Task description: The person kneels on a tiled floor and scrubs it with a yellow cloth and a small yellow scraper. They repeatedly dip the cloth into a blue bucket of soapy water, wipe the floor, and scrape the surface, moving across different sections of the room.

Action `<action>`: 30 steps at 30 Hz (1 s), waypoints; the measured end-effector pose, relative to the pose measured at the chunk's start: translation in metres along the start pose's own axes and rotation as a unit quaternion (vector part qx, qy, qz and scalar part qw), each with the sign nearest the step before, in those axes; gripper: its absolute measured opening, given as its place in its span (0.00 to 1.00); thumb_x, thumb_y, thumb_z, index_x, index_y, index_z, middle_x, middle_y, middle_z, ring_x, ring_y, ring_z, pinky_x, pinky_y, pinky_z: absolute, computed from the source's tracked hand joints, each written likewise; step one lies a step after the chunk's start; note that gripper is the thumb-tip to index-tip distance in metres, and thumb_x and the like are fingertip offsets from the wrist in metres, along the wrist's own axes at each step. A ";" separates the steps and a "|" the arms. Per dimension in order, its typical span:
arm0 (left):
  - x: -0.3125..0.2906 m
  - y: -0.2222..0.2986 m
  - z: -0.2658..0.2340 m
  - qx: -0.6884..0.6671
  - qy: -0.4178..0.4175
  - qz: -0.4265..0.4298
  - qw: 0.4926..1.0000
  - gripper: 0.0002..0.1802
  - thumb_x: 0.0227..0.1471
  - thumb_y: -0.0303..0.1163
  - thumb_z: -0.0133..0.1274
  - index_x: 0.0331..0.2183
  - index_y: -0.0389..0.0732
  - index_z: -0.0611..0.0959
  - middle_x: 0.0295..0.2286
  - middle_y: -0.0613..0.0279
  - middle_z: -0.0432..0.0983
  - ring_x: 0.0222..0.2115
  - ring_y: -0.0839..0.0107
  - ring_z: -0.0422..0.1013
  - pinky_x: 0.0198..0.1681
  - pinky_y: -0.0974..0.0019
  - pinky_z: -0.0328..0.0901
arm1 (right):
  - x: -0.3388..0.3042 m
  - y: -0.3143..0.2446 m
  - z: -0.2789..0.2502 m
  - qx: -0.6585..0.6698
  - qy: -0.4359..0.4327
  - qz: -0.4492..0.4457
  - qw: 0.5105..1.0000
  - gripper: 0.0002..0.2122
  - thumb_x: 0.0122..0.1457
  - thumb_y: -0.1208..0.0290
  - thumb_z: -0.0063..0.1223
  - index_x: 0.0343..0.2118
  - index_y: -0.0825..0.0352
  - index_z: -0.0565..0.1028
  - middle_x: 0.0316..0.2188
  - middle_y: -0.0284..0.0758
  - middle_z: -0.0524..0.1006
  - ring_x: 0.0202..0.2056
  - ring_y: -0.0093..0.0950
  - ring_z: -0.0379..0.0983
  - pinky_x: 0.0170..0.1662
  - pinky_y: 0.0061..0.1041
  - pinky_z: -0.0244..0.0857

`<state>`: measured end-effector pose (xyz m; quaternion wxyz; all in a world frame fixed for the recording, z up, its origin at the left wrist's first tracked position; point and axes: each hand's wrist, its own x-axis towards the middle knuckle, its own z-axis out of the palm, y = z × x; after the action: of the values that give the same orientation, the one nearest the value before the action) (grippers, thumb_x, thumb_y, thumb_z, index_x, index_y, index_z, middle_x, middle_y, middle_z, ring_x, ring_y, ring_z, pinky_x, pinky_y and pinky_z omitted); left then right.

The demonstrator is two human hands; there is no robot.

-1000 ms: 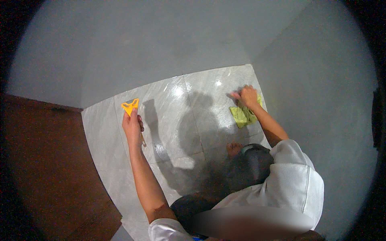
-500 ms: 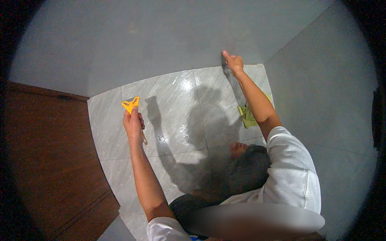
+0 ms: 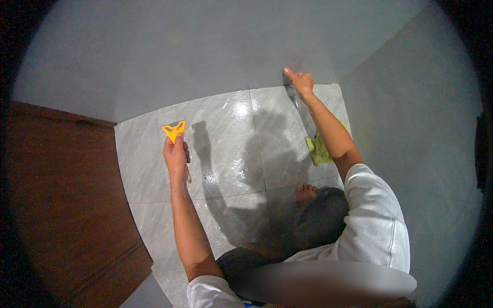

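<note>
Two hands are in view; clock positions are read from the centre of view. The fingers of the left hand (image 3: 176, 155), at 9 o'clock, are closed around a yellow scraper (image 3: 175, 135). Its triangular head, with two cut-outs, points to 12 o'clock; its handle end protrudes below the fist. The right hand (image 3: 301, 83), at 1 o'clock, has one digit extended toward 11 o'clock and the others curled. Whether it grips anything, or touches the grey wall (image 3: 205, 51) behind it, cannot be told.

At 3 o'clock, a yellow-green cloth (image 3: 320, 152) lies on the pale tiled floor (image 3: 141, 174). The right forearm (image 3: 327, 124) crosses in front, covering part of it. At 4 o'clock, a bare foot (image 3: 306, 191) rests near a dark-clothed knee (image 3: 326, 210). A cast shadow (image 3: 267, 146) spreads across the tiles between the arms.

Outermost, a brown panel (image 3: 67, 190) occupies 8 o'clock; a second grey wall (image 3: 421, 128) occupies 3 o'clock. A blurred oval (image 3: 328, 284) at 5 o'clock obstructs the lower torso. Any marking on the scraper is too small to read.
</note>
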<state>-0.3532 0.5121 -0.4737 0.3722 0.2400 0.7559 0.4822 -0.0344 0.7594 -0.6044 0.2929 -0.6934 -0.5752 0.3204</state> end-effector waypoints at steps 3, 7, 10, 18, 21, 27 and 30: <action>-0.006 0.004 0.003 0.010 0.003 0.012 1.000 0.11 0.51 0.40 0.44 0.25 0.44 0.69 0.13 0.71 0.61 0.11 0.81 0.57 0.12 0.74 0.54 | -0.014 -0.014 0.003 -0.042 -0.051 -0.013 0.998 0.28 0.41 0.40 0.54 0.11 0.69 0.72 0.13 0.38 0.72 0.17 0.30 0.68 0.25 0.31 0.60; -0.010 0.008 0.007 0.004 0.007 0.012 1.000 0.10 0.51 0.39 0.45 0.25 0.43 0.70 0.14 0.71 0.61 0.11 0.81 0.57 0.13 0.74 0.54 | -0.025 -0.028 0.021 -0.100 -0.058 0.002 0.993 0.28 0.42 0.40 0.50 0.18 0.69 0.76 0.19 0.43 0.74 0.24 0.39 0.71 0.30 0.36 0.62; -0.011 0.008 0.006 0.031 0.004 0.018 0.999 0.10 0.51 0.39 0.45 0.25 0.43 0.70 0.14 0.71 0.61 0.11 0.81 0.57 0.12 0.75 0.54 | -0.023 -0.028 0.037 -0.132 -0.009 0.006 0.991 0.28 0.42 0.40 0.50 0.17 0.68 0.76 0.21 0.45 0.75 0.26 0.41 0.72 0.31 0.38 0.63; -0.007 0.000 -0.003 0.054 -0.021 -0.010 0.998 0.12 0.49 0.39 0.46 0.31 0.39 0.72 0.16 0.67 0.66 0.14 0.78 0.62 0.15 0.72 0.57 | -0.046 0.004 0.039 -0.192 -0.144 -0.084 0.967 0.23 0.48 0.49 0.45 0.23 0.70 0.76 0.23 0.46 0.75 0.29 0.44 0.71 0.34 0.39 0.63; 0.001 -0.003 -0.006 0.079 -0.048 0.000 0.996 0.14 0.46 0.38 0.48 0.33 0.38 0.73 0.19 0.60 0.72 0.19 0.73 0.69 0.22 0.69 0.63 | -0.064 0.016 0.023 -0.192 -0.158 -0.095 0.964 0.20 0.52 0.55 0.41 0.25 0.70 0.74 0.27 0.48 0.74 0.29 0.46 0.70 0.35 0.39 0.62; 0.003 -0.001 -0.010 0.077 -0.070 0.042 0.994 0.20 0.44 0.39 0.48 0.35 0.32 0.71 0.24 0.52 0.75 0.26 0.61 0.73 0.32 0.62 0.65 | -0.120 -0.009 -0.020 -0.095 -0.268 -0.149 0.947 0.16 0.49 0.66 0.49 0.39 0.69 0.67 0.35 0.45 0.71 0.33 0.37 0.70 0.35 0.31 0.63; -0.005 -0.002 0.002 0.082 -0.049 0.066 0.993 0.24 0.46 0.45 0.49 0.36 0.33 0.70 0.26 0.52 0.74 0.28 0.60 0.72 0.32 0.62 0.65 | -0.160 -0.053 -0.021 -0.074 -0.363 -0.215 0.903 0.19 0.50 0.65 0.50 0.44 0.68 0.65 0.37 0.42 0.71 0.37 0.32 0.69 0.40 0.28 0.63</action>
<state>-0.3491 0.5088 -0.4743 0.3554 0.3424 0.7564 0.4294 -0.0711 0.6099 -0.5333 0.0731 -0.4081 -0.7989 0.4358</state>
